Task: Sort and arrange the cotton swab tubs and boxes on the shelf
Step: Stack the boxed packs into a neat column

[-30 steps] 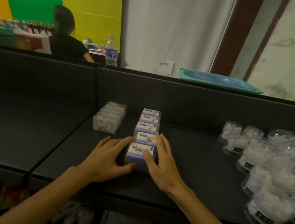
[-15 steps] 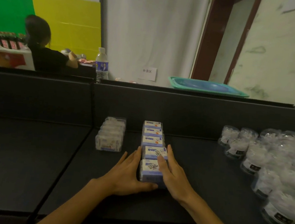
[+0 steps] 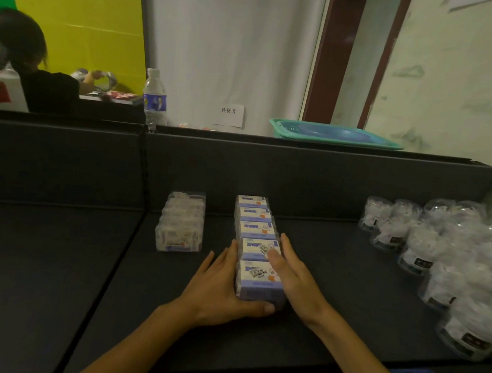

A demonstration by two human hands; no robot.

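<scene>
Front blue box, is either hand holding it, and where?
Neither grips the front blue box: left hand and right hand press flat against its sides, left thumb across its front.

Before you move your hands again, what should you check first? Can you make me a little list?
1. Both hands on the purple boxes: the left hand lies flat on the left side and the right hand flat on the right side. Ok.
2. The purple boxes stand in one line, one behind another. Ok.
3. The clear boxes stand apart from the purple line, to its left. Ok.
4. Neat rows for the round tubs: they sit in a loose bunch on the right. Not ok.
5. The back box touches the rear wall of the shelf. Cannot tell.
</scene>
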